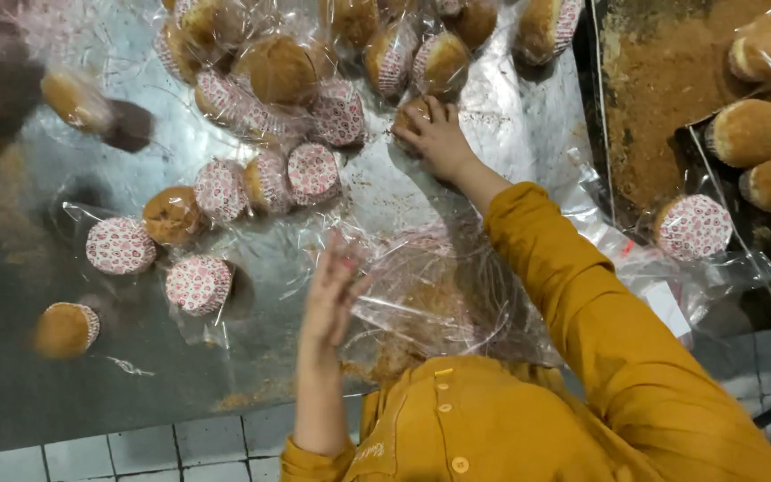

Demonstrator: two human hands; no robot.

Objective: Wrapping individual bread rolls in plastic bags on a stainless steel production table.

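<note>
Right hand (437,136) at 12 o'clock, grip closing on brown paper-cupped muffin (412,114); left hand (332,287) open over clear plastic bags (430,295); lift gently, crumbs everywhere on steel surface (91,402).

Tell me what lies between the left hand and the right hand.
In the head view, crumb-dusted metal table and crinkled clear bags lie between left hand and right hand; no muffins.

Hands (439,136) among wrapped muffins (312,172)

Left hand (332,290) blurred; right fingers (426,116) hide a muffin (410,112).
</note>
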